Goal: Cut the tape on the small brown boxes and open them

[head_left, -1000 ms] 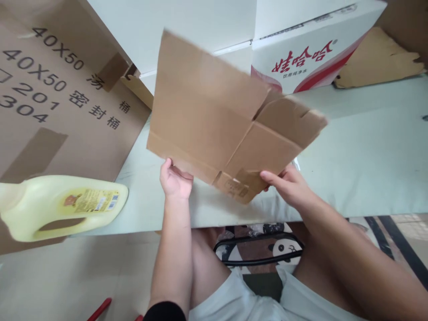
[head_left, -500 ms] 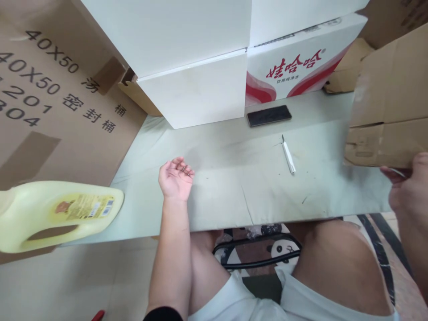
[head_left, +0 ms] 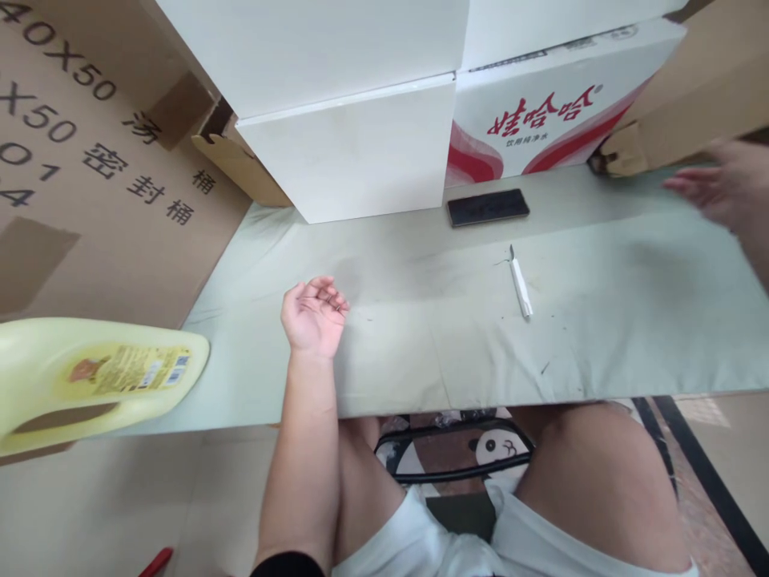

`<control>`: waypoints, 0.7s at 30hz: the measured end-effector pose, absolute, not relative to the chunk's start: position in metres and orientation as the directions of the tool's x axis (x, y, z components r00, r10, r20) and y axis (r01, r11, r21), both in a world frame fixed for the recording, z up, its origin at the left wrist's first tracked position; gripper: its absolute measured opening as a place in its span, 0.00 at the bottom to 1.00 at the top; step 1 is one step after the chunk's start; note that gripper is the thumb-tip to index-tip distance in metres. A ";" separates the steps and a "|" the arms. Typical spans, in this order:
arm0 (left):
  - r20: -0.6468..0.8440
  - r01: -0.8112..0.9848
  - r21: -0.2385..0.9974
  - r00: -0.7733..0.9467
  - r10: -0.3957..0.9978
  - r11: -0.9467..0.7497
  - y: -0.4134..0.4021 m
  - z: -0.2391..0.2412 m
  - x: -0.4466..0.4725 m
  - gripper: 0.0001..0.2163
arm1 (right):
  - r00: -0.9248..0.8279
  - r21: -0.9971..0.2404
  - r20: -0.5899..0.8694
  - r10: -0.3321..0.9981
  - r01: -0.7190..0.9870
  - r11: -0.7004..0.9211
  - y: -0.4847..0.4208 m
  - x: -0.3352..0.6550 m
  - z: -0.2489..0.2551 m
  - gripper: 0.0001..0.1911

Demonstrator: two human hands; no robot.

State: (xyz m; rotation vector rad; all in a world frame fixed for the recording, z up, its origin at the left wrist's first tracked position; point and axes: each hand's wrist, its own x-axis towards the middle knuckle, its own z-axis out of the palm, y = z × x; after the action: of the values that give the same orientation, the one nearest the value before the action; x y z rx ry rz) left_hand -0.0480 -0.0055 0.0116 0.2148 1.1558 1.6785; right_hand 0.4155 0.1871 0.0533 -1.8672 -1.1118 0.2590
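Observation:
My left hand rests palm up on the pale green tabletop cover, fingers loosely curled and apart, holding nothing. At the far right, my right hand hovers over the table, slightly blurred, its fingers stretched to the left with nothing visible in them. Just behind it stands a brown cardboard box. Between the hands lies a white utility knife, its blade end pointing away from me. A dark phone lies flat beyond the knife.
White cartons are stacked along the back, beside a white and red water carton. A large printed cardboard box fills the left. A pale yellow jug lies at the front left edge. Something red is on the floor.
My right hand has let go of the flattened-looking cardboard piece and moved up and away from me. That cardboard has left its spot at the right. The left hand stays nearly still.

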 end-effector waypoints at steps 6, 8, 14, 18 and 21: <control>-0.359 -0.647 0.762 -0.440 0.823 -0.013 -0.010 0.011 -0.054 0.15 | 0.351 -0.812 -0.115 0.929 0.505 -0.292 0.097 0.329 0.003 0.14; -0.355 -0.644 0.765 -0.426 0.832 -0.003 -0.012 0.010 -0.055 0.15 | 0.268 -0.775 -0.086 0.960 0.587 -0.234 0.072 0.304 -0.009 0.12; -0.346 -0.625 0.780 -0.441 0.828 -0.006 -0.018 0.005 -0.060 0.15 | 0.276 -0.570 0.047 0.960 0.796 -0.201 0.045 0.279 -0.030 0.21; -0.343 -0.630 0.777 -0.433 0.834 -0.007 -0.016 0.007 -0.059 0.15 | 0.211 -0.364 -0.036 0.977 0.908 -0.209 0.040 0.287 -0.029 0.28; -0.354 -0.643 0.766 -0.427 0.832 -0.004 -0.014 0.010 -0.055 0.16 | 0.177 -0.297 -0.169 0.970 0.929 -0.222 0.039 0.291 -0.024 0.32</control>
State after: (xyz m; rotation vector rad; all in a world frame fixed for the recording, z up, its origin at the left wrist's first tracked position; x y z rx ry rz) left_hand -0.0548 -0.0138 0.0097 0.2405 1.1257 1.6776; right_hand 0.2913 0.0391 -0.0241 -2.3104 -1.8757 0.4888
